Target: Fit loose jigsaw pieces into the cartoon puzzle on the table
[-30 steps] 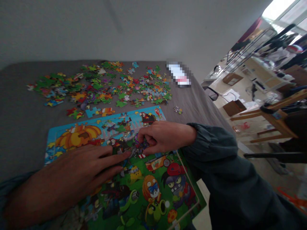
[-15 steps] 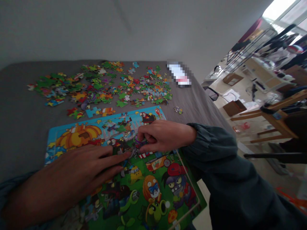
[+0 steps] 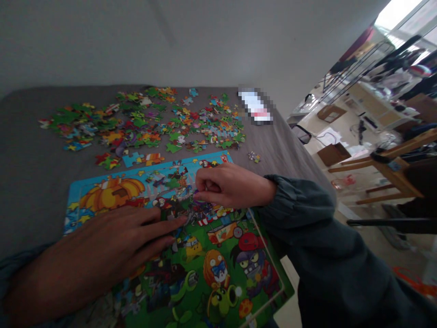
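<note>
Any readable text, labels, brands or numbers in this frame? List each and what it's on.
None readable.
Puzzle board: cartoon artwork only, no lettering that can be made out.
Loose puzzle pieces: too small to show any print.
Pixelated patch on the grey cloth: blurred out, unreadable.
Boxes and clutter in the room at right: too small and blurred for any label.

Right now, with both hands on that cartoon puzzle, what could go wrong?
The puzzle board juts past the edge of the grey table at its near right corner, so a push from the flat left hand might tip or slide it off. The right hand seems to pinch a small piece above the picture; a loose grip could drop it. The dark sleeve might also drag across fitted pieces and lift them.
</note>
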`<state>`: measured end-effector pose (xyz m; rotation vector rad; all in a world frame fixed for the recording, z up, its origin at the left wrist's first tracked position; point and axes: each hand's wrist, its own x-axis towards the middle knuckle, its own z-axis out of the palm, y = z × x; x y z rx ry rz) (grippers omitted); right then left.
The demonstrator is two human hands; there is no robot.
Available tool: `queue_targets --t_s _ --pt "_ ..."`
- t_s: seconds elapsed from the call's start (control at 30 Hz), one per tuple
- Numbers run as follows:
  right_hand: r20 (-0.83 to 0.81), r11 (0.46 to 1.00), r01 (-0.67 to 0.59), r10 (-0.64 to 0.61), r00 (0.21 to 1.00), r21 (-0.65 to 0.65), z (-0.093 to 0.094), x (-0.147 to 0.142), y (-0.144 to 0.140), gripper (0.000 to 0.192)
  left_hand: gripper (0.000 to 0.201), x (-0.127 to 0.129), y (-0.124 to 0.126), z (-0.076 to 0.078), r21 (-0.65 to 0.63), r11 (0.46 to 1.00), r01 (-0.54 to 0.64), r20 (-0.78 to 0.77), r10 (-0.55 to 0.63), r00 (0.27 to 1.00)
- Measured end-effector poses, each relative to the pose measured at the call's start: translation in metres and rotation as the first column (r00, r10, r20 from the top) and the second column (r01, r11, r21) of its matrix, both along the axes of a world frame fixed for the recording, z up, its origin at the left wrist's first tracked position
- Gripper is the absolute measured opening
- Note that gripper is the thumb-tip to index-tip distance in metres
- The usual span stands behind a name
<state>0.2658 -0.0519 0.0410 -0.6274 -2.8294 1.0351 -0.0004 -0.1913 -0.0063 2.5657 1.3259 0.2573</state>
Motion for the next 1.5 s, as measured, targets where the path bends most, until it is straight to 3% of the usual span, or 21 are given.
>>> queue_targets --t_s 0.1,0.27,0.5,0.73,0.87,1.1,1.5 --pt "-0.062 0.995 0.030 -0.024 0.998 0.097 -0.004 -0.002 0.001 0.015 0.040 -0.001 -0.002 -0.004 0.026 0.999 0.020 0.011 -0.020 1.000" --pt "-0.079 0.925 0.058 -0.031 0.996 0.375 -0.020 -0.005 0.000 0.041 0.044 0.003 0.004 0.004 0.093 0.993 0.071 -0.015 -0.070 0.997" --pt "0.023 0.884 0.007 -0.021 1.000 0.467 -0.029 -0.009 -0.005 0.047 0.045 0.005 0.008 0.017 0.092 0.993 0.078 0.013 -0.079 0.997" --pt "-0.042 0.903 -0.089 0.118 0.992 0.421 -0.019 -0.001 0.008 0.023 0.042 0.003 0.006 0.016 0.050 0.997 0.052 0.020 -0.053 0.998" --pt "-0.100 0.930 -0.119 0.163 0.982 0.349 -0.023 0.001 0.015 0.029 0.050 0.003 0.008 0.015 0.119 0.989 0.092 0.035 -0.096 0.995" --pt "-0.028 0.924 -0.063 0.079 0.996 0.377 -0.031 0.001 0.012 0.039 0.050 0.004 0.007 0.017 0.081 0.994 0.072 0.032 -0.075 0.997" --pt "-0.016 0.951 -0.042 0.049 0.999 0.305 -0.016 0.001 0.012 0.016 0.044 0.005 0.008 0.018 0.008 0.999 0.043 0.066 -0.043 0.997"
